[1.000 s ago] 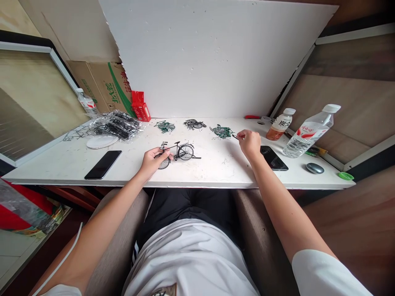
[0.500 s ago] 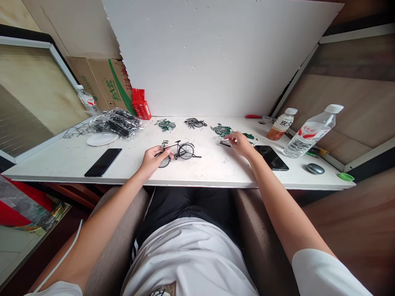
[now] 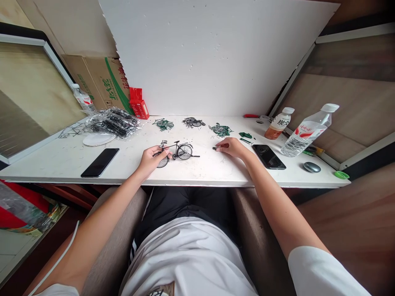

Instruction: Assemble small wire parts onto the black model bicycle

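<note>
A small black model bicycle (image 3: 184,151) stands upright near the front of the white table. My left hand (image 3: 153,159) is closed around its front end, with the thumb and fingers over the front wheel and fork. A thin black bar sticks out low behind its rear wheel. To the right of the bicycle, my right hand (image 3: 232,148) rests low over the tabletop, its fingertips pinched together on a small black piece (image 3: 214,148). Only the tip of that piece shows; my fingers hide the rest.
Behind my hands lie piles of green parts (image 3: 220,130) and black parts (image 3: 193,122). A plastic bag of black parts (image 3: 115,123) sits at the left, near a phone (image 3: 100,163). On the right are another phone (image 3: 269,157), a tea bottle (image 3: 279,123) and a water bottle (image 3: 308,130).
My right hand has moved left, away from the green parts and towards the bicycle, with the small black piece in its fingers. My left hand keeps its hold on the bicycle.
</note>
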{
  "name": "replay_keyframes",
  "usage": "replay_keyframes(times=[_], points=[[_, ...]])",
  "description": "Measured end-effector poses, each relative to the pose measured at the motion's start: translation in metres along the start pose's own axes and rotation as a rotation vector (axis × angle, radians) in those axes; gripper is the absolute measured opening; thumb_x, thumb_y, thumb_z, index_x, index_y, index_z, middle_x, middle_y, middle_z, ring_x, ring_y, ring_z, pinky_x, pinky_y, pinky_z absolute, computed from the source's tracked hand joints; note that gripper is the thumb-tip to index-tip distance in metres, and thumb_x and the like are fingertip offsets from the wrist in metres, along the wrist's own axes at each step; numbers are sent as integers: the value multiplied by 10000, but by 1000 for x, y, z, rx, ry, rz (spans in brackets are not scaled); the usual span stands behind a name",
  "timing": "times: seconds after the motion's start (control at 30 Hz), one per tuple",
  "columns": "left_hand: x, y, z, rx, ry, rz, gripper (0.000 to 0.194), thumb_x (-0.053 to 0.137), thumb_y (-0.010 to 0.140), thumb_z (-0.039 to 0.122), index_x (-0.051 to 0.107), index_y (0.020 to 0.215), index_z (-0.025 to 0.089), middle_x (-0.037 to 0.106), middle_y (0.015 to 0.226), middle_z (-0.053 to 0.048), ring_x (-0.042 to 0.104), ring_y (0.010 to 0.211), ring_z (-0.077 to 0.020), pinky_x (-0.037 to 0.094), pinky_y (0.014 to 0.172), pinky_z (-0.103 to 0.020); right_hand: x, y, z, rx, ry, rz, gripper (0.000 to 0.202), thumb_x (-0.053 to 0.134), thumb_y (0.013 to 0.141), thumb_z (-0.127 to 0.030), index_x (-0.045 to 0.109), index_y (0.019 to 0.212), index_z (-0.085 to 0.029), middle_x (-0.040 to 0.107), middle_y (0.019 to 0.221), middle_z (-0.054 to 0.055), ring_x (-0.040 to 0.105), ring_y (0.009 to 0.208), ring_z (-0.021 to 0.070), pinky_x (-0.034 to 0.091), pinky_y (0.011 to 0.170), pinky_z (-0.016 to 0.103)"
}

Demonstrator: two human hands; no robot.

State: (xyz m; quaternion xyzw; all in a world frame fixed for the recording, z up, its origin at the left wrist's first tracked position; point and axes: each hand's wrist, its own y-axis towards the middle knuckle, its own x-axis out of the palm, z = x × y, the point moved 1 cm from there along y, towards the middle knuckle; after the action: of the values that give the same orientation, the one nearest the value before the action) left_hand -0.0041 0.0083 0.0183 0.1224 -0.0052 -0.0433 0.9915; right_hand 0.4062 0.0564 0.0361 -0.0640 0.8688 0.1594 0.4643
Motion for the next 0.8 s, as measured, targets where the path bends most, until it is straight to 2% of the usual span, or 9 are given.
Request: replay_keyframes(times=[0.2, 0.4, 0.57, 0.8], points=[[1, -1, 2, -1, 12, -3, 582, 933, 764, 603, 781, 1078, 137, 836, 932, -139, 806, 934, -288, 598, 1005, -436, 10, 4, -3, 31, 19, 14, 99, 793, 866, -205, 859, 927, -248, 820, 960, 45, 724, 863, 225, 584, 850, 344], [0, -1, 0, -13, 7, -5, 591, 929, 768, 611, 779, 1084, 133, 837, 940, -141, 802, 942, -287, 599, 1006, -438, 10, 2, -8, -9, 69, 57, 101, 761, 866, -157, 816, 929, -215, 823, 1025, 55, 731, 910, 208, 573, 884, 321], [1, 0, 0, -15, 9, 1, 594, 935, 757, 611, 775, 1072, 133, 834, 927, -140, 801, 936, -294, 601, 1005, -450, 9, 1, -10, -20, 134, 60, 159, 787, 907, -228, 862, 1047, -229, 850, 1065, 67, 755, 914, 226, 591, 900, 346], [2, -1, 1, -5, 21, 2, 568, 929, 773, 595, 776, 1069, 134, 831, 909, -132, 801, 938, -293, 600, 1003, -447, 9, -2, -16, -106, 119, 75, 114, 830, 869, -305, 887, 937, -234, 850, 971, 66, 769, 872, 255, 591, 851, 369]])
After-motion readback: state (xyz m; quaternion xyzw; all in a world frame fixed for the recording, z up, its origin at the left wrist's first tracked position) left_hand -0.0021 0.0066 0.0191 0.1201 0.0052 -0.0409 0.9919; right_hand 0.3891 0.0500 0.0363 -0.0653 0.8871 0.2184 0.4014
